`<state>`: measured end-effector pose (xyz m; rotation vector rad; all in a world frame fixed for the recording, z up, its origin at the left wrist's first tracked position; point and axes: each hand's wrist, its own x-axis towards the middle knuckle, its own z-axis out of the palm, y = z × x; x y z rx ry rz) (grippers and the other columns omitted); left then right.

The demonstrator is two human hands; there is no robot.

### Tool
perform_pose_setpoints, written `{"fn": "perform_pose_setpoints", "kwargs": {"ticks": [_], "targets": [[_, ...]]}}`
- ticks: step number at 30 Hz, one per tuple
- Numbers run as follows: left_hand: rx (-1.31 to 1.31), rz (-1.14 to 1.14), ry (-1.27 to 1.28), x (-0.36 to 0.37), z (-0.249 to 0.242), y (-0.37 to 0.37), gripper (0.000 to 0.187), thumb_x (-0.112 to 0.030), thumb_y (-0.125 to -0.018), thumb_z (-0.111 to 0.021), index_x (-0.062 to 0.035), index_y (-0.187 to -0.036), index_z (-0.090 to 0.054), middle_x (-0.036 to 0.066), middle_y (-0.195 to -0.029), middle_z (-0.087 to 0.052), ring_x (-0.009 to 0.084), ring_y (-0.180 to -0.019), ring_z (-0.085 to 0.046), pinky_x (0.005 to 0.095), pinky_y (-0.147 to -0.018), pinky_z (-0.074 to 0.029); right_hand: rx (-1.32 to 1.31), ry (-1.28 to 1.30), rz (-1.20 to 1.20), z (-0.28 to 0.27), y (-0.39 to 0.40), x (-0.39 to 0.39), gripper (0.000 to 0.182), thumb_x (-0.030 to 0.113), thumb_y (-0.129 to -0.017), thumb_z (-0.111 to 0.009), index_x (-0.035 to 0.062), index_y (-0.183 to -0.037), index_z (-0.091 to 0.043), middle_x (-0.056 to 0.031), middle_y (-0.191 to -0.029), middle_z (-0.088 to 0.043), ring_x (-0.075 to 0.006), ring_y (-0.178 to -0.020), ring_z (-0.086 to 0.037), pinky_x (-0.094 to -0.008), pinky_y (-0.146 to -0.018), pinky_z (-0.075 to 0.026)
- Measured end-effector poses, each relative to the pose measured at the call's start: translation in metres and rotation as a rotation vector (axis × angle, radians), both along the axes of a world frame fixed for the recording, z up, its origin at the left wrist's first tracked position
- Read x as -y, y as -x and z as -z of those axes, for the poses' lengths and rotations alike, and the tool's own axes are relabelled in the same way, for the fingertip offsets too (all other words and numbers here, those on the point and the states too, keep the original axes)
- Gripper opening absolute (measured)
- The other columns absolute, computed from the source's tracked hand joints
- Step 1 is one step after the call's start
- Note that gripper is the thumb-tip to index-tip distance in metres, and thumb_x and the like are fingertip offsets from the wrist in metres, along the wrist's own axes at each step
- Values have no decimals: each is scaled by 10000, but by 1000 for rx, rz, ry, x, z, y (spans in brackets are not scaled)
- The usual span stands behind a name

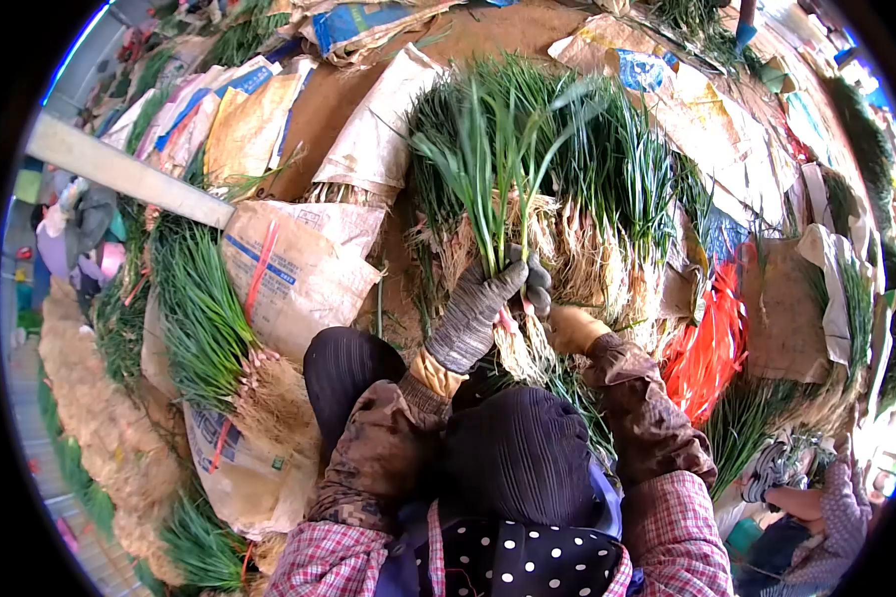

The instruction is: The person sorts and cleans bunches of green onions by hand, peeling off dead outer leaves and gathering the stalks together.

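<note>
My left hand (476, 310), in a grey ribbed glove, is closed round the lower stems of a few green onions (498, 204). Their leaves fan upward, and pale roots (516, 348) hang below my fingers. Close beside it, my right hand (562, 320), in a tan glove with dark grey fingers, is closed at the same stems near the root end. Just beyond both hands lies a wide heap of green onions (617, 169), leaves pointing away and stringy roots toward me.
To my left, a tied bundle of green onions (204, 308) lies on woven sacks (299, 254). A pale wooden bar (129, 169) juts in above it. Red plastic strips (709, 348) lie to my right. Another person (816, 527) sits at the lower right.
</note>
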<state>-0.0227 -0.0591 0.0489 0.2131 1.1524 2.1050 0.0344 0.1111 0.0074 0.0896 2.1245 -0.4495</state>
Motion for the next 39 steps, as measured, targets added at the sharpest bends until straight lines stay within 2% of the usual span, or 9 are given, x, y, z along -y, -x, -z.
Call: {"fn": "perform_pose_setpoints", "kwargs": {"ticks": [2, 3, 8, 14, 19, 25, 32, 35, 39], "targets": [[70, -81, -6, -3, 17, -2, 312, -265, -905, -590, -34, -1114, -588, 30, -774, -623, 129, -586, -560, 305, -599, -539, -493, 139, 454, 89, -1, -36, 271, 224, -876, -590, 111, -1115, -533, -139, -986, -629, -194, -838, -581, -349, -753, -507], [200, -134, -64, -10, 14, -6, 317, -276, -898, -602, -35, -1103, -587, 13, -707, -586, 116, -587, -542, 333, -614, -551, -620, 43, 601, 46, 22, -35, 151, 215, -880, -569, 80, -893, -636, -104, -814, -659, -177, -602, -579, -352, -591, -525], [304, -48, 303, -14, 45, -12, 202, -239, -828, -696, -66, -870, -602, 1, -590, -527, 121, -477, -485, 281, -466, -437, -590, -495, 517, 55, 121, -79, 300, 375, -852, -630, 78, -846, -668, -116, -816, -661, -226, -715, -639, -367, -655, -529], [303, -158, 394, -19, 61, -6, 175, -66, -781, -712, -24, -914, -605, 40, -645, -600, 148, -500, -534, 306, -417, -419, -634, -232, 905, 48, 108, -70, 311, 359, -830, -670, 79, -964, -680, -91, -842, -688, -167, -667, -639, -305, -599, -534], [6, -1, 680, -30, 56, -5, 223, -91, -780, -729, -25, -973, -638, 31, -811, -661, 113, -684, -592, 248, -602, -488, -675, 307, 634, 18, 10, -12, 384, 375, -889, -586, 33, -1056, -641, -149, -898, -680, -164, -782, -647, -264, -630, -541], [83, -54, 589, -33, 69, -13, 208, -76, -799, -706, -27, -990, -636, 40, -825, -663, 123, -694, -597, 252, -608, -490, -411, 1149, 1478, 32, 21, -5, 298, 293, -853, -670, 15, -957, -646, -60, -768, -675, -147, -636, -619, -266, -577, -502], [214, -106, 371, -32, 59, -16, 222, -125, -830, -680, -29, -1013, -598, 72, -752, -666, 163, -573, -629, 295, -514, -521, -375, 1181, 1652, 55, 8, 6, 200, 199, -871, -651, 10, -936, -643, -57, -827, -671, -122, -631, -609, -245, -548, -511], [221, -133, 378, -34, 42, -23, 195, -143, -838, -675, -36, -982, -597, 71, -744, -665, 145, -552, -620, 276, -487, -502, -514, 960, 1684, 48, 14, -1, 154, 142, -901, -587, 3, -963, -612, -73, -809, -663, -140, -632, -612, -253, -523, -506], [210, -180, 295, -34, 38, -20, 179, -200, -855, -668, -70, -960, -604, 51, -745, -660, 113, -524, -598, 239, -469, -472, -906, 132, 972, 65, 57, -36, 200, 202, -921, -554, 37, -1032, -567, -98, -918, -669, -145, -647, -622, -275, -536, -528]]}}
